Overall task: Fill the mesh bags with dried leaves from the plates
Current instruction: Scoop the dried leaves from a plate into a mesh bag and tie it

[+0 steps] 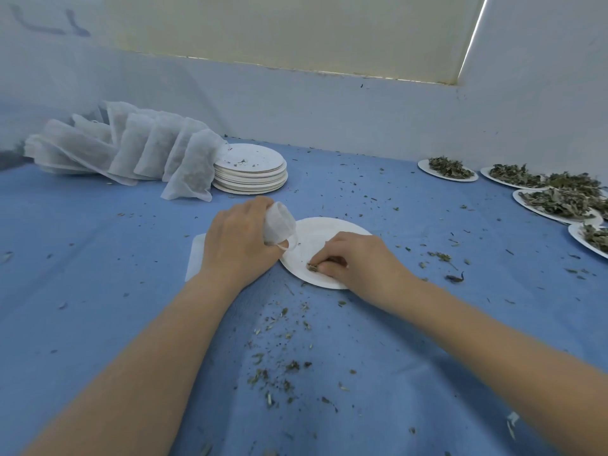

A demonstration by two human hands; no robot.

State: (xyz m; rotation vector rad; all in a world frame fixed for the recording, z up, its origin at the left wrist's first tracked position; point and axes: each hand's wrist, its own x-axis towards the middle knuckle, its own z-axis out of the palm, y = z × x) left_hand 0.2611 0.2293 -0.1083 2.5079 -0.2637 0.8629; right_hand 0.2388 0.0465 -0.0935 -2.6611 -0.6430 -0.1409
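- Leaf crumbs (279,366) litter the blue cloth (98,324) nearest.
- The right hand (355,261) pinches dried leaves (312,266) on a nearly bare plate (316,238).
- The left hand (237,241) grips a mesh bag (279,225) at the plate's left edge.
- Beyond lie filled bags (131,149), stacked plates (250,172) and, far right, leaf-laden plates (556,200).

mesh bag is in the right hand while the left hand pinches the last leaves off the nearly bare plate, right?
Hands are swapped. In the head view the left hand holds the mesh bag, and the right hand pinches the last leaves off the nearly bare plate.
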